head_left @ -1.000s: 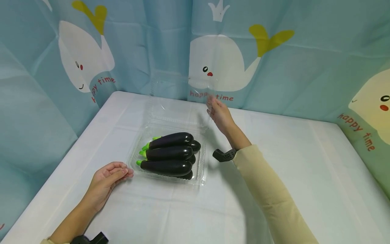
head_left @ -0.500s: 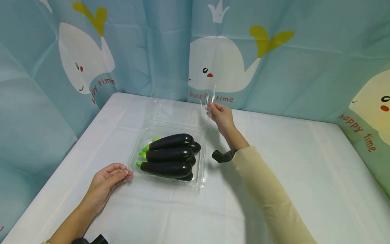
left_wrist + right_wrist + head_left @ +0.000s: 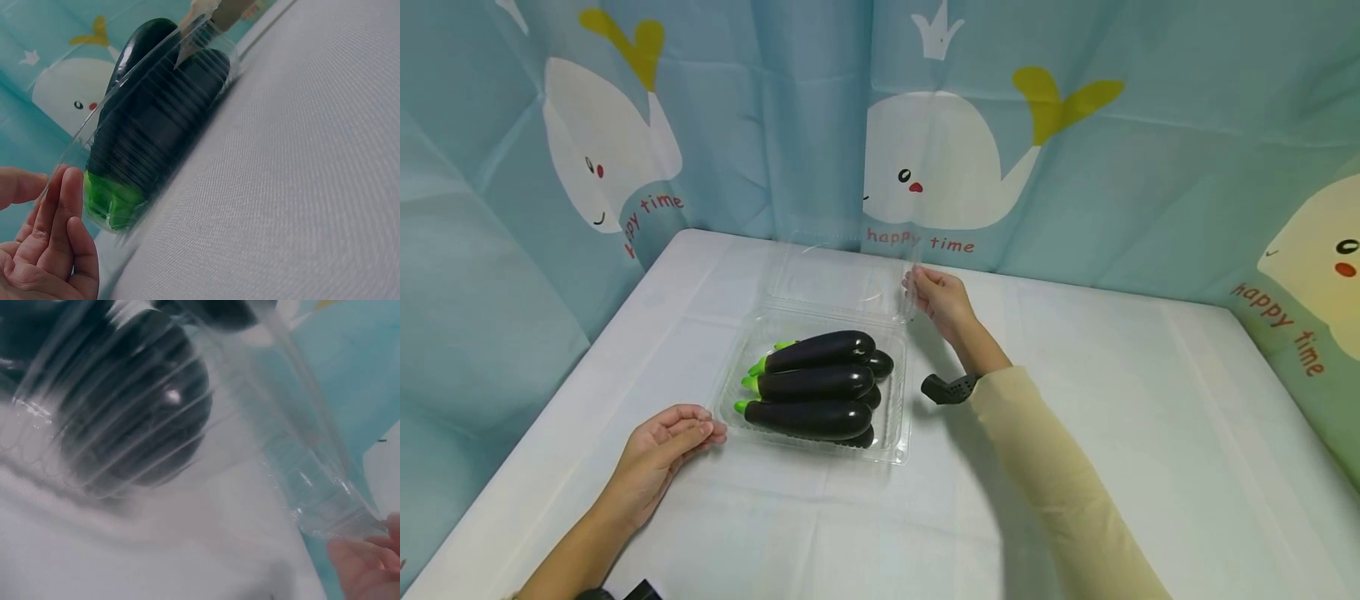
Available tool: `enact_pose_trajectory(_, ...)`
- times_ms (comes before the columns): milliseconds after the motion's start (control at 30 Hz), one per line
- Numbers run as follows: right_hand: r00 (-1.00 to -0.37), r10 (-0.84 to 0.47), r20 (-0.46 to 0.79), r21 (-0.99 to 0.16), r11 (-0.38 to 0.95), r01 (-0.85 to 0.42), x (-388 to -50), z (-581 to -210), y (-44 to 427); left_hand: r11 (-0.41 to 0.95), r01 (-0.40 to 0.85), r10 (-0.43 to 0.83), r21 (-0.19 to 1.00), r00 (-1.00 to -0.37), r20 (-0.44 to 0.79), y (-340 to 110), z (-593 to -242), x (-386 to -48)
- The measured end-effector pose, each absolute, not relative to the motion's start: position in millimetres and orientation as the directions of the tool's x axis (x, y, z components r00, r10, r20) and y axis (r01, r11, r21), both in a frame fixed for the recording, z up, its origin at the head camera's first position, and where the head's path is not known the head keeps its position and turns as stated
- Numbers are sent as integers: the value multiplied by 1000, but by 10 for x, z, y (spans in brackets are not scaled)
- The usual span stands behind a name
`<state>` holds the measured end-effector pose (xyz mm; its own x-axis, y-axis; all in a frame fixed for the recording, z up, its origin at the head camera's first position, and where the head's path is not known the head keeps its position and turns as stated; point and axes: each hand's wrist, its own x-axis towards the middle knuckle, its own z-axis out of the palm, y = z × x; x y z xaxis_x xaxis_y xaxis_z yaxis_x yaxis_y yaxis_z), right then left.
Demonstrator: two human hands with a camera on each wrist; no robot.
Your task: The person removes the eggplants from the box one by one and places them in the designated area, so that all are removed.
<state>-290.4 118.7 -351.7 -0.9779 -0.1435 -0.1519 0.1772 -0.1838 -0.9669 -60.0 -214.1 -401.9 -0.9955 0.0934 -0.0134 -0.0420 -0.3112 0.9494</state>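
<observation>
Several dark eggplants (image 3: 812, 383) with green stem ends lie stacked in the base of a clear plastic clamshell container (image 3: 897, 429). Its hinged lid (image 3: 835, 279) is raised and leans back at the far side. My left hand (image 3: 662, 450) pinches the near left corner of the base; the left wrist view shows thumb and fingers on the thin rim (image 3: 74, 140). At the lid's right edge, my right hand (image 3: 946, 300) holds the plastic between thumb and fingers. Some lower eggplants are partly hidden under the upper ones.
A white cloth-covered table (image 3: 1120, 400) carries the container. Behind it and along both sides hangs a blue curtain (image 3: 820, 108) with printed whales, close to the table's far edge. Black camera mounts (image 3: 949, 389) sit on the wrists.
The lid has tilted farther back, its top edge sinking away from me. My right hand has moved down with it in the head view. My left hand and the eggplants have stayed in place.
</observation>
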Motion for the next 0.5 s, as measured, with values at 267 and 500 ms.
enact_pose_trajectory(267, -969, -140, -204, -959, -170, 226, -2927, -3567, 1182, -313, -11, 105, 950, -994, 23, -2154, -4021, -604)
enact_pose_trajectory(500, -971, -121, -207, -966, -130, 223, -2943, -3625, 1189, -316, 4, 110, 949, -993, 41, -2153, -4045, -623)
